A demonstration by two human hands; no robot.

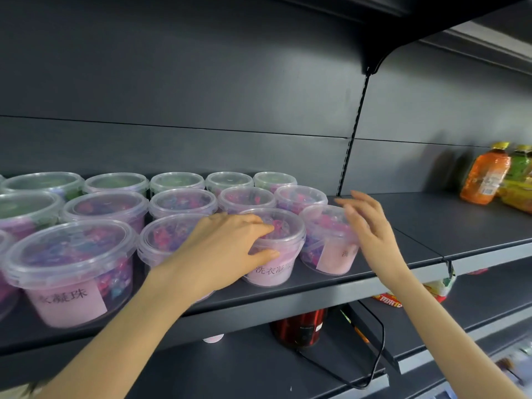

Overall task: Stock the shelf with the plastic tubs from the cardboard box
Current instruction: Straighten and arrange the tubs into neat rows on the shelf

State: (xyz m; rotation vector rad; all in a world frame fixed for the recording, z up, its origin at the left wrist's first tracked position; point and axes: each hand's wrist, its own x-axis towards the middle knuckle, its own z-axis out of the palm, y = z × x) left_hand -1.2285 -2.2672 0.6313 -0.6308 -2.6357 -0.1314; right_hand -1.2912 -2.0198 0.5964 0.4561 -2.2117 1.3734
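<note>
left hand (227,243) grips round clear-plastic tub (273,273); right hand (371,226) splayed

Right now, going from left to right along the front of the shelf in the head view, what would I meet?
Front-left tub → left hand → gripped tub → end tub → right hand → orange bottle

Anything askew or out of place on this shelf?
Only minor. The rightmost front tub has its pink label turned off to the right, while the tub beside it shows its label square on. No spill or damage shows. A black cord loops loose on the lower shelf.
</note>
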